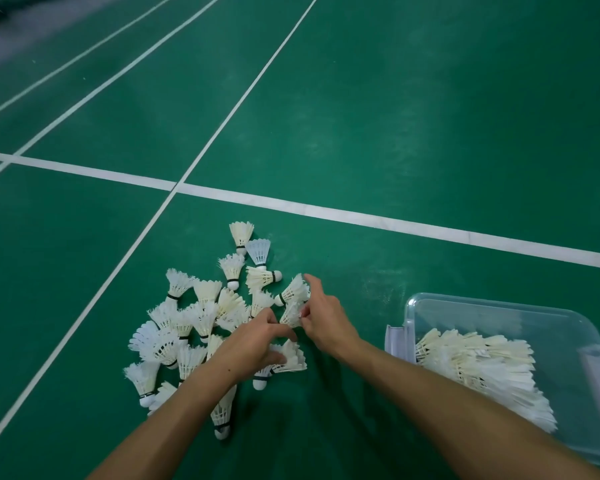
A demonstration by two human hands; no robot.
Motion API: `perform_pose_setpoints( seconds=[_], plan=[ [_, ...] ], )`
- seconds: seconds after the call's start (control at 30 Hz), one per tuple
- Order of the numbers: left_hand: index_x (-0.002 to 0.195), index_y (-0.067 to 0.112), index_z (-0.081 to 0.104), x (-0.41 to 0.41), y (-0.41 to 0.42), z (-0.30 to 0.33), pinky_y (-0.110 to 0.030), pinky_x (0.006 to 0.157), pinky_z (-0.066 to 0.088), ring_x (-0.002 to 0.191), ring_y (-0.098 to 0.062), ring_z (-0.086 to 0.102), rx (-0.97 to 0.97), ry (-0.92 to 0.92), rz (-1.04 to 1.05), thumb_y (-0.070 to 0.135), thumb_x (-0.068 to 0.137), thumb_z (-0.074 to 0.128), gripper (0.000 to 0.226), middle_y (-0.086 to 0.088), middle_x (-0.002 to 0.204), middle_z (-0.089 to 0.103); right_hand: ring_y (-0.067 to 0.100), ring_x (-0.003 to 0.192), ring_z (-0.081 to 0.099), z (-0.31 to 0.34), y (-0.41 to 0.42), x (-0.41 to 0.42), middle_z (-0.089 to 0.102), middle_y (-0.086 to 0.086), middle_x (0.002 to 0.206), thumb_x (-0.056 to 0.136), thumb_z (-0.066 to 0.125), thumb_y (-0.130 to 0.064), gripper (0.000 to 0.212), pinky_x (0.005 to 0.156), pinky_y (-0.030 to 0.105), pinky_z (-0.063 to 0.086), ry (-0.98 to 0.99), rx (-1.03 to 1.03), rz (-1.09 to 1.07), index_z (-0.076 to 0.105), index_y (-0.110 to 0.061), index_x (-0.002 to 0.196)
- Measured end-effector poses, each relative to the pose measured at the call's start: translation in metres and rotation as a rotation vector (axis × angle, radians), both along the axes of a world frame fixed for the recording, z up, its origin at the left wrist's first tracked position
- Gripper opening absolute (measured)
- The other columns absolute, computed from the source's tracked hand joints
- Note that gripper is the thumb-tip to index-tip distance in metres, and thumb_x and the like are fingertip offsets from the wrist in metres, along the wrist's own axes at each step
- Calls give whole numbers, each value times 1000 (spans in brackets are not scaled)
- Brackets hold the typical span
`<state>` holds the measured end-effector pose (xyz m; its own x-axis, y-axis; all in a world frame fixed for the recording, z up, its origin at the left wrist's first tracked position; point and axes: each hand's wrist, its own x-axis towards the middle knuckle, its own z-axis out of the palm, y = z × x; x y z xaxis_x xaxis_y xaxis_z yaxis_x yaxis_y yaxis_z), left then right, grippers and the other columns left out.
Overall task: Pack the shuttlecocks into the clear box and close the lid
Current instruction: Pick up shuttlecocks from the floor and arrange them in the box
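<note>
While many shuttlecocks [482, 368] are already laid in the box [568, 327] at right, a large pile [194, 327] is left on the floor [395, 133]. One is pinched by the left hand [257, 344], another by the right hand [321, 318]. No lid is fitted.

free: green floor [343, 341] lying open between pile [201, 327] and box [499, 308], also beyond pile toward white line [326, 210] | blocked: shuttlecocks crowding floor left of box; both hands sitting at pile's near-right edge | box: top standing open, its near half filling with shuttlecocks
</note>
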<state>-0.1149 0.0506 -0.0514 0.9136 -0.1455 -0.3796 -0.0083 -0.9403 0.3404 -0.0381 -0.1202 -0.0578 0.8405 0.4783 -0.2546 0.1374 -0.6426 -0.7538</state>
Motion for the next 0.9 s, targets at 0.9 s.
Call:
perform_pose_setpoints(
  seconds=[0.9],
  plan=[
    [84, 19, 74, 38, -153, 129, -46, 59, 55, 68, -42, 57, -637, -422, 82, 29, 79, 85, 15, 7, 103, 77, 21, 85, 73, 127, -340, -17, 77, 1, 90, 88, 82, -6, 63, 85, 37, 61, -41, 288, -568, 53, -23, 142]
  ],
)
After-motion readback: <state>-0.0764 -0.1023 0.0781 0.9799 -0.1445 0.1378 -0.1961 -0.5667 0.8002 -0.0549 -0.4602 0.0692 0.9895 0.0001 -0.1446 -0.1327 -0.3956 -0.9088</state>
